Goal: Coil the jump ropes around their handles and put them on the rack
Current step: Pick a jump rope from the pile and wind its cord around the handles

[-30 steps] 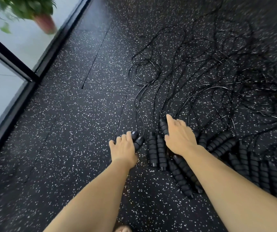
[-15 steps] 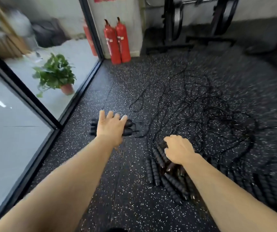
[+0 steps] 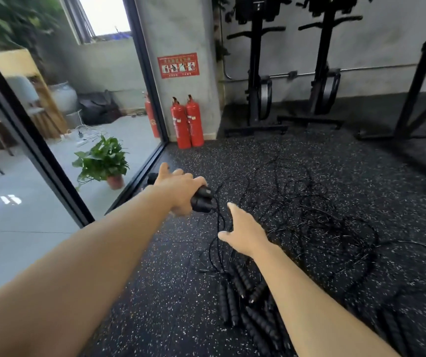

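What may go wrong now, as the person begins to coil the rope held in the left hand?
1. The cord of the handles that the left hand grips seems to run down into the tangled ropes; pulling may snag it or drag others along.
2. The right hand is open near several cords and may take the wrong one.
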Available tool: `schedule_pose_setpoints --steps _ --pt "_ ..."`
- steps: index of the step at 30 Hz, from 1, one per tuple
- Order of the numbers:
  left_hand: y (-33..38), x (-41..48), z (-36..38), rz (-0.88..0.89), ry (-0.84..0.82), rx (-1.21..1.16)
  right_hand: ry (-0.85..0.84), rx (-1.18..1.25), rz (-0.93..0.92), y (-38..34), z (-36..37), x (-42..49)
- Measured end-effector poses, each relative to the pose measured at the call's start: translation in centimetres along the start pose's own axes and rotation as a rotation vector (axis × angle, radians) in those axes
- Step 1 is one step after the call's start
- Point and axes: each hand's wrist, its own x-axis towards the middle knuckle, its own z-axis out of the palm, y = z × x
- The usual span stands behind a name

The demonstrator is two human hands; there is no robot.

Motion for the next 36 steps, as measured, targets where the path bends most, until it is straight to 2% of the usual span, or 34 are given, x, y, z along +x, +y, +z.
schedule_pose_setpoints --steps 4,7,12,19,22,26,28,30,34,36 --pt "-0.4 -0.4 -3.9 0.021 -0.148 -0.377 0.13 0.403 0.036 -1.4 -0.3 1.7" --pt "-1.2 -0.4 -5.8 0.001 -0.221 -0.733 0.241 0.528 0.074 -1.8 -0.9 2.8" --pt "-3.2 0.2 -5.9 -0.145 -0.213 -1.212 0.251 0.368 0.094 0.3 -0.5 3.0" --pt "-4.2 1.3 -5.6 -0.378 0.077 -1.726 0.045 0.31 0.317 4.8 2.6 2.3" --pt "-3.6 1.0 -4.5 -0.432 0.051 -1.751 0.08 0.286 0.331 4.1 2.1 2.1" --pt "-0.1 0.0 -2.7 -0.283 -0.153 -1.758 0.167 0.118 0.106 -0.3 -0.6 2.4" --pt "2.0 -0.5 -2.4 -0.199 -0.14 -1.715 0.159 -0.013 -0.012 -2.4 -1.9 2.4" --pt "3.2 -0.6 -2.2 -0.168 -0.076 -1.606 0.149 -0.088 -0.051 -3.7 -3.3 2.5" --pt "2.8 -0.6 -1.6 -0.195 -0.004 -1.279 0.168 -0.251 -0.085 -4.9 -5.2 2.3" --pt "2.5 -1.0 -1.6 -0.232 0.059 -1.242 0.16 -0.242 -0.105 -5.0 -5.4 2.1"
